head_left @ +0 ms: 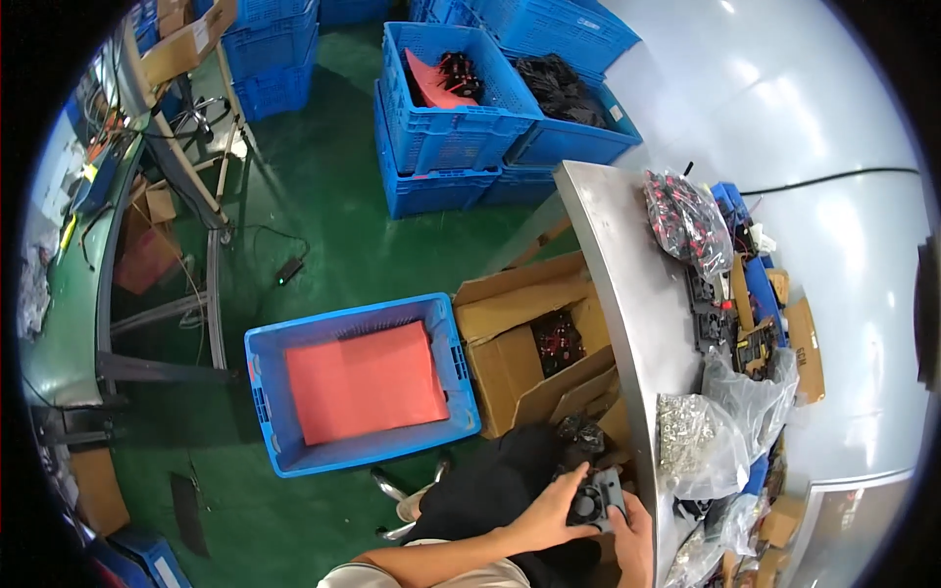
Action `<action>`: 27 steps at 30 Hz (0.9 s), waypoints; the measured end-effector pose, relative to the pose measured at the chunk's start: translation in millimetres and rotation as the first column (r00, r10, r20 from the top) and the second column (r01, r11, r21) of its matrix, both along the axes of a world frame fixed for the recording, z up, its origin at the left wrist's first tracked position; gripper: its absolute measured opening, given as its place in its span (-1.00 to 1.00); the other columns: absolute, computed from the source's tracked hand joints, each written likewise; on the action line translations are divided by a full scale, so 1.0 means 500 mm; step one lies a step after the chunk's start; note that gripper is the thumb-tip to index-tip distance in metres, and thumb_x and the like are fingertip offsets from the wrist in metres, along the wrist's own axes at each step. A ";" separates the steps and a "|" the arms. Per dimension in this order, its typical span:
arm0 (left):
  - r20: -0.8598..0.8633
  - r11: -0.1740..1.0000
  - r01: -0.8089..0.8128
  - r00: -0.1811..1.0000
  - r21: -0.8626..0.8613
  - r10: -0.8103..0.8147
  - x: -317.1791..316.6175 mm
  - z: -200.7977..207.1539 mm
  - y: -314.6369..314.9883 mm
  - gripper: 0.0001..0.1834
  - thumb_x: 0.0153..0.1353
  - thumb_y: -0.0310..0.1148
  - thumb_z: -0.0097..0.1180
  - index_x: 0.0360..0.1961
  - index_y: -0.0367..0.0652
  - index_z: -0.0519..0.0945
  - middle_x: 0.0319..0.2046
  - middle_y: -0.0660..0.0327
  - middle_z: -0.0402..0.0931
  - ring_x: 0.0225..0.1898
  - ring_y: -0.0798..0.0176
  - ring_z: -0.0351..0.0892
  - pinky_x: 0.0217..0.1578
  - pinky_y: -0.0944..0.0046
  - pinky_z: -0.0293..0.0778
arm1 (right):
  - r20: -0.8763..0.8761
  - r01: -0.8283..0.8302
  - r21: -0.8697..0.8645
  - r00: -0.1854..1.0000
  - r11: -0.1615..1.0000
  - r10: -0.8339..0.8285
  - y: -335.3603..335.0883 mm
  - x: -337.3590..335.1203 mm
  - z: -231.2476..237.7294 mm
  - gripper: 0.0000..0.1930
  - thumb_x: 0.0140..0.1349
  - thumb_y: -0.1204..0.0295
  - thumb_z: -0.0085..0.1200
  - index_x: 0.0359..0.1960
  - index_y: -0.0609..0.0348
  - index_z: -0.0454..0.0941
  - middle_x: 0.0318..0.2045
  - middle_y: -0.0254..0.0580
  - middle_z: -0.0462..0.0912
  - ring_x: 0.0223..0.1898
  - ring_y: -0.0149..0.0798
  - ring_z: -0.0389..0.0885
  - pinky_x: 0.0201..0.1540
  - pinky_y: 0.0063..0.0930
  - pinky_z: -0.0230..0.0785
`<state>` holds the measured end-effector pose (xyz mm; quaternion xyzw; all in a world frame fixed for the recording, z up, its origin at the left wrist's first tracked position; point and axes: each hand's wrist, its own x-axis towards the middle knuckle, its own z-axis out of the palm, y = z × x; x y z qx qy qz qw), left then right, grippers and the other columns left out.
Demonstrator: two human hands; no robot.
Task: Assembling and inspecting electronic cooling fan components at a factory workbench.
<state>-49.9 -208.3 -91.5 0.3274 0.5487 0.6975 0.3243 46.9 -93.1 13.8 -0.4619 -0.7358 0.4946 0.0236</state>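
Observation:
Above my lap I hold a small grey and black plastic housing [596, 498] with a round dark part on its face. My left hand [551, 512] grips it from the left, fingers closed along its near and far edges. On the opposite side my right hand [634, 531] is closed round the right edge, its thumb against the housing. Palms and fingers hide part of the piece, and its exact kind does not show. Just beyond it is a black plastic bag [580, 437] by an open cardboard box [490, 377] with dark and red parts inside.
A metal table [627, 265] on the right bears bagged red-black parts [686, 220] and a bag of small metal pieces [686, 436]. A blue crate [257, 377] with a red sheet stands on the green floor. Stacked blue crates [441, 147] are farther off; a workbench [83, 323] is left.

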 end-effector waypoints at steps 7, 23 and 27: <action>-0.135 0.997 0.026 0.991 0.071 -0.016 -0.005 -0.014 0.037 -0.07 -0.09 -0.16 0.47 0.26 -0.29 0.26 0.21 -0.17 0.23 0.29 -0.20 0.20 0.30 -0.03 0.14 | -0.155 0.139 -0.186 0.973 0.973 -0.169 0.021 0.050 -0.010 -0.67 0.29 0.58 -0.03 0.09 0.39 0.46 -0.11 -0.22 0.61 -0.09 -0.43 0.53 0.00 -0.54 0.38; -0.233 0.973 -0.231 0.948 -0.027 0.218 -0.104 0.016 -0.037 -0.08 -0.14 -0.31 0.53 0.28 -0.13 0.31 0.34 -0.08 -0.01 0.27 -0.18 0.26 0.20 -0.01 0.35 | -0.238 -0.048 -0.343 0.971 0.938 -0.037 0.024 -0.071 -0.016 -0.68 0.35 0.50 0.00 0.13 0.27 0.44 -0.09 -0.23 0.63 -0.13 -0.38 0.63 -0.14 -0.44 0.53; -0.284 0.984 -0.166 0.948 -0.056 0.144 -0.109 0.007 -0.032 -0.13 -0.12 -0.26 0.51 0.24 -0.14 0.35 0.30 -0.09 0.11 0.31 -0.20 0.20 0.26 0.01 0.26 | -0.203 -0.117 -0.223 0.977 0.968 0.072 0.016 -0.070 -0.024 -0.69 0.36 0.52 -0.02 0.12 0.29 0.44 -0.13 -0.27 0.63 -0.17 -0.44 0.60 -0.15 -0.51 0.50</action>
